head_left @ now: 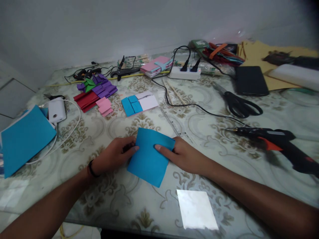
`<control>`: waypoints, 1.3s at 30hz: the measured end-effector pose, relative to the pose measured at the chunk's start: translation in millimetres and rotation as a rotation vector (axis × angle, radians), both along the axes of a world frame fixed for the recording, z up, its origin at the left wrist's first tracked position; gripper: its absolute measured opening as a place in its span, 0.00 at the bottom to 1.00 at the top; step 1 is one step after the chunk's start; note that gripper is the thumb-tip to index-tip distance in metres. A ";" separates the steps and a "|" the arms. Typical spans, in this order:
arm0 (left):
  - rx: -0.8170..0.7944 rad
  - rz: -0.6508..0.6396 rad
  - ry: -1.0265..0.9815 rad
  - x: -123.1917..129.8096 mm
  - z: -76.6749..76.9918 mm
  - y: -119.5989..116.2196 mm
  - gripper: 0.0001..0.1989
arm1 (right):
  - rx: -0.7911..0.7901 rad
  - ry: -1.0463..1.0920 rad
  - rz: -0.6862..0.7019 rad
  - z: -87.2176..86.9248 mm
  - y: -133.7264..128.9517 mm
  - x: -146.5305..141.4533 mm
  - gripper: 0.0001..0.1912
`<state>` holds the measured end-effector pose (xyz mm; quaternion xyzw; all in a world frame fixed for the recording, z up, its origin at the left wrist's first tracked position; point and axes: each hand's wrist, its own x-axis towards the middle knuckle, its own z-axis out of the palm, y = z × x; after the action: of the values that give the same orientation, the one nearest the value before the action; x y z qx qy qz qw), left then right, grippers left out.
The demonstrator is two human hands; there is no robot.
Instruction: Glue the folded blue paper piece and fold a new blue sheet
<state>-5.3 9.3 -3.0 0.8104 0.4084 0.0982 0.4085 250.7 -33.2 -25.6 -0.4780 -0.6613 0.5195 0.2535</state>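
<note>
Gripping one blue sheet (151, 157), two hands' fingers (160, 148) (132, 151) pinch its opposite edges.

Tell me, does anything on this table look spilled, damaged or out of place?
Nothing looks spilled or damaged. The one untidy thing is the loose black cable, which wanders across the middle of the table, past the wooden sticks toward the glue gun.

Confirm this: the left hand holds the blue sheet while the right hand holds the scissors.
Wrong about the right hand: the head view shows it also holding the blue sheet, with the scissors lying on the table. The left hand does hold the sheet.
</note>
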 end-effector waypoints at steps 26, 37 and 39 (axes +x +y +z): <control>0.010 0.004 0.000 1.6 2.3 0.1 0.14 | -0.003 0.001 -0.001 -0.7 -0.8 0.6 0.33; 0.012 0.003 -0.003 0.8 1.9 -0.7 0.15 | 0.009 0.002 -0.002 1.5 -0.9 -0.2 0.33; 0.014 0.007 0.001 1.0 1.9 -0.6 0.15 | 0.007 0.003 -0.005 1.2 -1.1 -0.1 0.33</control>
<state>-4.3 8.7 -1.1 0.8119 0.4106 0.1018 0.4023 250.5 -34.3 -24.3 -0.4780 -0.6615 0.5174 0.2573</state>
